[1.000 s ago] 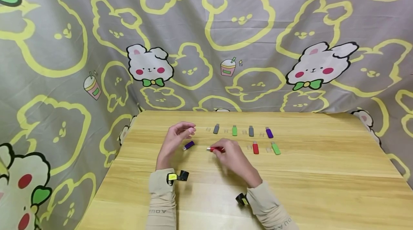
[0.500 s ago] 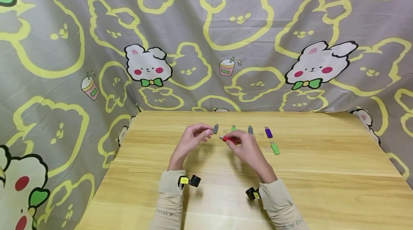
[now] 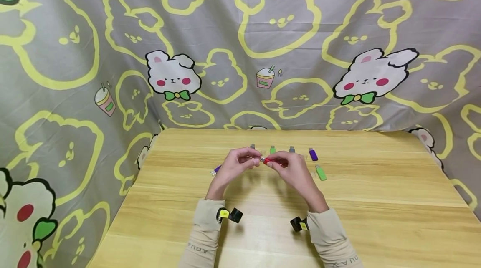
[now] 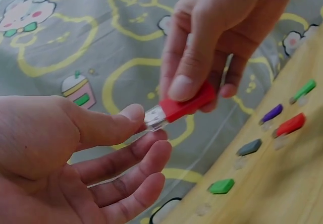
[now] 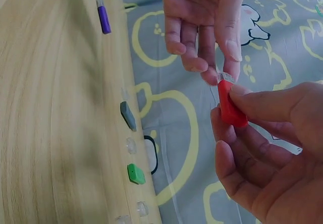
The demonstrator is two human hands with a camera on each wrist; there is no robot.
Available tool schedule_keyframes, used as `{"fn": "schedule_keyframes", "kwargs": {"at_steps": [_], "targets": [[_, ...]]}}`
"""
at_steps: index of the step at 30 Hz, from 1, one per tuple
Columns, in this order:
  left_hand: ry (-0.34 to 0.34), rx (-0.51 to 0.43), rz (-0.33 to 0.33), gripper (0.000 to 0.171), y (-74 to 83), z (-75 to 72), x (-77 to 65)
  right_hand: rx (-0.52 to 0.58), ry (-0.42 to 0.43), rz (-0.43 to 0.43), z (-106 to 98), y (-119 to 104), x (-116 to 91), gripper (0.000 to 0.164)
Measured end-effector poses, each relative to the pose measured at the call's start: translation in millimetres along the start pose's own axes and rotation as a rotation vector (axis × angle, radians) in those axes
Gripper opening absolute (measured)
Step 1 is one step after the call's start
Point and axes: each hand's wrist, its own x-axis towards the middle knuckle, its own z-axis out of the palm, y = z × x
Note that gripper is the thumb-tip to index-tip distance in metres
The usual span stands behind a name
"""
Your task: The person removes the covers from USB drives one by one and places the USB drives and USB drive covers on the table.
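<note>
My right hand [image 3: 294, 168] pinches a red USB stick [image 4: 189, 104] by its body, thumb on top, above the table. Its metal plug points toward my left hand [image 3: 236, 167]. The left thumb and forefinger pinch a small clear cap [image 4: 154, 122] at the plug end, and the cap overlaps the metal in the left wrist view. The other left fingers are loosely bent below. To the left, a purple USB stick [image 5: 104, 19] lies on the table, partly behind the left hand in the head view.
On the wooden table [image 3: 375, 201] lie more USB sticks with loose clear caps: a green one [image 3: 320, 172], a purple one [image 3: 313, 154], a second red one [image 4: 291, 125] and several in the back row, partly hidden by the hands. A patterned curtain [image 3: 225, 105] hangs behind.
Both hands have moved right and come together. The red USB stick has been lifted and tilted, and the left fingertips, apart from it earlier, are now at its plug end.
</note>
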Motion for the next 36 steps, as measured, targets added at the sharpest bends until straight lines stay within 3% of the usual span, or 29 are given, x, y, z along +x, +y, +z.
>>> {"fn": "schedule_keyframes", "kwargs": {"at_steps": [9, 16, 36], "targets": [[0.068, 0.093, 0.01, 0.012, 1.4, 13.9, 2.6, -0.02, -0.019, -0.028, -1, 2, 0, 0.007], [0.06, 0.203, 0.015, 0.008, 0.5, 19.8, 4.7, -0.089, -0.081, -0.017, -5, 7, -2, 0.004], [0.107, 0.244, 0.008, 0.005, 1.7, 27.7, 5.0, -0.108, -0.135, -0.001, -13, 7, -5, 0.004]]}}
